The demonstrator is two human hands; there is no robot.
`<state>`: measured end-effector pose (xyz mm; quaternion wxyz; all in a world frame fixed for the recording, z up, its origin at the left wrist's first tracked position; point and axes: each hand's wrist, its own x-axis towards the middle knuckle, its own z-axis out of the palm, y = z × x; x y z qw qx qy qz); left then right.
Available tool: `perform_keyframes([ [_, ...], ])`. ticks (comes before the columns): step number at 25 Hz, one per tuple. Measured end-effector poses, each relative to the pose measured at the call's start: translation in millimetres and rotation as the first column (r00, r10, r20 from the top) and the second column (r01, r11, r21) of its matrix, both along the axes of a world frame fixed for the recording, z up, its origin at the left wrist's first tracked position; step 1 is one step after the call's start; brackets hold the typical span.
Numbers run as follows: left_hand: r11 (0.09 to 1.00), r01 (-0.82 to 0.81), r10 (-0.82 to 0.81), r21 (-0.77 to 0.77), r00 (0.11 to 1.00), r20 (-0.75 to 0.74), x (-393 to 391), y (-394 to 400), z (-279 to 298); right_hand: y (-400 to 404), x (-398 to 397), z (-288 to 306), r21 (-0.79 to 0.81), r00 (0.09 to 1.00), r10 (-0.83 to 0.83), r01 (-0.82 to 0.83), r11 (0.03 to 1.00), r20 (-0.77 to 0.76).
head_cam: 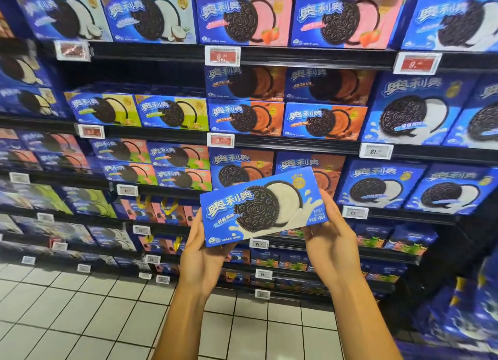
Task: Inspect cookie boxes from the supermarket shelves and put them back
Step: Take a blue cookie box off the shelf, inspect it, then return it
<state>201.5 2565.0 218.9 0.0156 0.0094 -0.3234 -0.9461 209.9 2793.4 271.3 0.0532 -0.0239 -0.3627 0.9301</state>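
A flat blue cookie box (262,207) with a dark sandwich cookie and white cream printed on its front is held up in front of the shelves, tilted with its right end higher. My left hand (202,254) holds its lower left end from below and behind. My right hand (332,233) grips its right end, fingers hidden behind the box. The box's printed front faces me.
Black supermarket shelves (296,141) are packed with rows of similar blue cookie boxes in several flavours, with price tags (222,55) along the edges. A dark gap (129,74) lies above the yellow-green boxes on the second shelf. White tiled floor (80,319) spreads below left.
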Motion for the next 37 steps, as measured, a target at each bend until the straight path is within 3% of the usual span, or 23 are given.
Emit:
perform_keyframes([
  [4, 1.0, 0.002, -0.002, -0.019, 1.0, -0.003, -0.4, 2.2, -0.7, 1.1, -0.2, 0.0, 0.059, 0.998, 0.054, -0.053, 0.997, -0.016],
  [6, 0.994, -0.019, 0.018, -0.104, 1.0, -0.004, -5.2, 1.3, 1.3, 1.0, 0.2, 1.1, 0.134, 0.997, 0.05, -0.043, 0.99, -0.053],
  [9, 0.941, -0.039, 0.069, -0.337, 0.995, 0.077, -20.1, 1.7, 1.4, -3.5, 1.5, 11.8, 0.224, 0.989, -0.1, 0.124, 0.967, -0.113],
  [11, 0.928, 0.037, 0.028, -0.372, 0.986, 0.166, -28.0, 6.2, 3.0, -12.5, 4.8, 20.5, 0.333, 0.97, -0.127, 0.193, 0.923, -0.21],
  [14, 0.904, 0.173, -0.096, -0.39, 0.973, 0.21, -33.3, 17.9, 7.6, -29.9, 15.3, 27.3, 0.501, 0.943, 0.011, 0.166, 0.849, -0.332],
  [20, 0.877, 0.179, -0.07, -0.445, 0.966, 0.25, -45.6, 30.4, 14.0, -39.8, 22.4, 40.3, 0.702, 0.906, 0.205, 0.13, 0.7, -0.372],
  [25, 0.846, 0.175, -0.061, -0.504, 0.97, 0.235, -44.8, 26.4, 18.7, -38.3, 22.3, 39.2, 0.695, 0.887, 0.206, 0.161, 0.7, -0.413],
  [30, 0.782, 0.139, -0.045, -0.608, 0.985, 0.167, -42.7, 1.1, 41.1, -20.0, 16.3, 45.9, 0.612, 0.931, 0.01, 0.232, 0.756, -0.365],
  [34, 0.837, 0.047, -0.01, -0.545, 0.997, 0.07, -34.9, -9.1, 80.5, -5.5, 8.4, 57.7, 0.465, 0.939, -0.207, 0.318, 0.826, -0.274],
  [37, 0.842, -0.02, -0.034, -0.54, 0.995, -0.09, -27.9, -11.7, 107.8, 0.4, 3.1, 71.1, 0.459, 0.953, -0.227, 0.297, 0.837, -0.203],
])
